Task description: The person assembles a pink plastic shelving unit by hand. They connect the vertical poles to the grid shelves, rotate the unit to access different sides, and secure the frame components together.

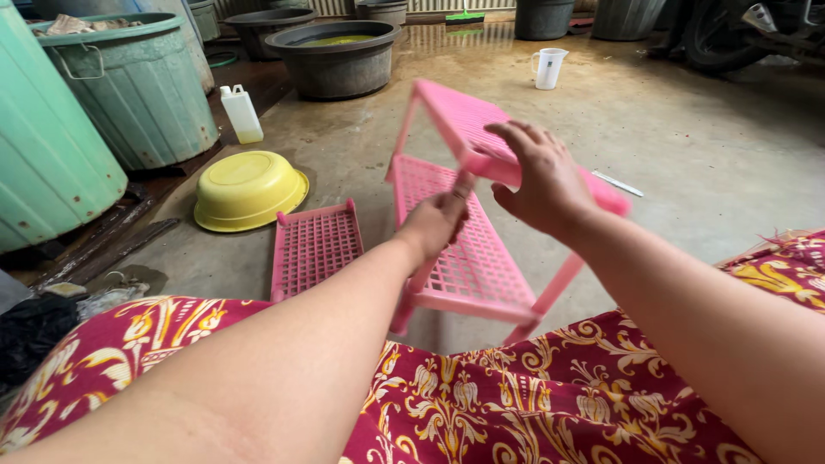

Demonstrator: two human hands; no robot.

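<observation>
So the right hand (540, 176) was clamped over the near edge of the top shelf of a pink plastic rack (468, 223), fingers spread across the top surface and the thumb tucked under, a proper hold on it. The left hand (438, 219) was closed round one of the rack's thin upright posts (461, 185), just below that same top shelf, fingers curled fairly tight as far as I could tell, though the back of the hand hid most of the fingertips. Both hands were close together, nearly touching.

The rack itself was a two-tier thing with lattice shelves, tilted back away from the person, its lower legs down near the lap, which was covered in red cloth with a gold floral print (516, 404). It sat on a bare concrete floor (687, 155), wet-looking further back.

Just left of the rack a separate pink lattice shelf panel (314, 249) lay flat on the floor, not attached. Beyond that was an upturned yellow plastic basin (247, 189), then a small white plastic jug bottle (241, 113). Big pale-green ribbed bins (137, 94) stood on the left, a dark round tub (335, 56) with greenish liquid sat behind, and a white measuring jug (548, 67) stood well apart at the back.
</observation>
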